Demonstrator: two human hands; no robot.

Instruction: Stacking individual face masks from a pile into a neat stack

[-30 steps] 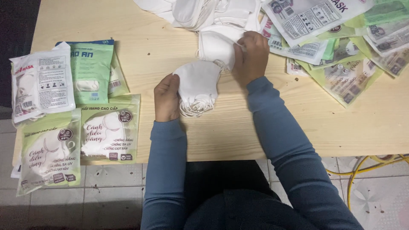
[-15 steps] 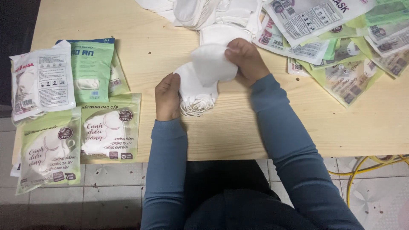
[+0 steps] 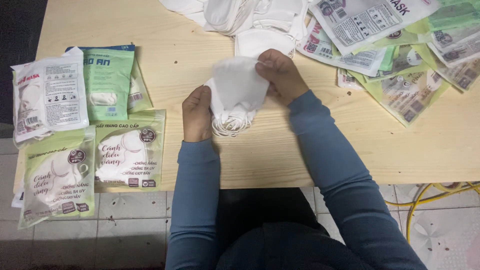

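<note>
So, head view only: both hands were clamped on a white face mask (image 3: 239,87) over the middle of the wooden table (image 3: 300,150). The left hand (image 3: 197,114) pinched its lower left edge, and the right hand (image 3: 282,75) gripped the upper right corner. The mask's long axis ran diagonally, lower left to upper right, with its ear loops (image 3: 231,125) dangling toward the person. Most fingertips were hidden behind the fabric. A mask pile (image 3: 235,15) and mask packets (image 3: 400,60) were cut off at the top edge, and more packets (image 3: 75,135) lay on the left.
</note>
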